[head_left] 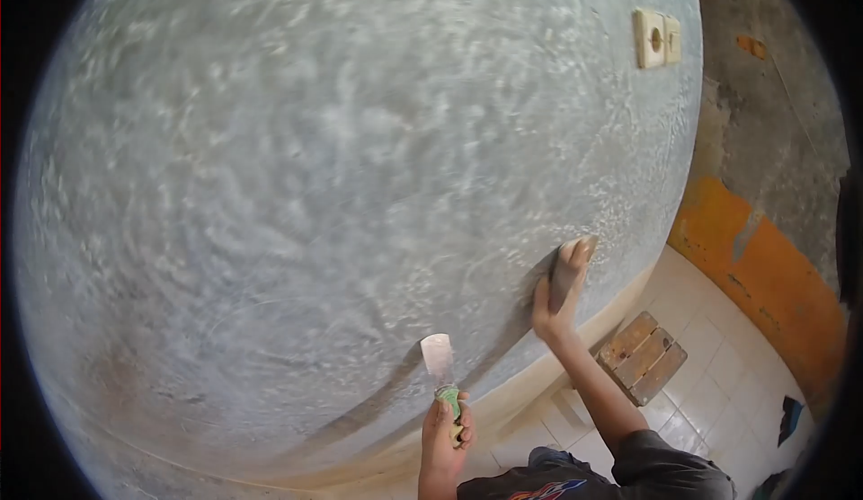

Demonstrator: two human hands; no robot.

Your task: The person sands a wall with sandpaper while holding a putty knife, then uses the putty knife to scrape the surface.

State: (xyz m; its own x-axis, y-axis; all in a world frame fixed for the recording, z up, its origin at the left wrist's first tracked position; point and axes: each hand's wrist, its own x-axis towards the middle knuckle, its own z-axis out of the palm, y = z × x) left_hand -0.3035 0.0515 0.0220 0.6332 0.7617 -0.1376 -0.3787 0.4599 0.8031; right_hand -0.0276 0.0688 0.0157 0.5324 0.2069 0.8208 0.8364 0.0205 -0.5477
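My left hand [442, 433] is closed round the green handle of a putty knife [438, 356], whose pale, wide blade points up in front of the grey mottled wall [360, 185]. Whether the blade touches the wall I cannot tell. Further right and higher, my right hand [559, 298] grips a dark, flat block [565, 283] with its fingers over the top end, close against the wall surface. Part of the block is hidden by the hand.
A socket and switch plate [657, 40] sits on the wall at upper right. Below, a small slatted wooden stool [642, 358] stands on the tiled floor [710, 392]. An orange-painted wall base [746, 262] curves along the right, with a dark item [790, 419] near it.
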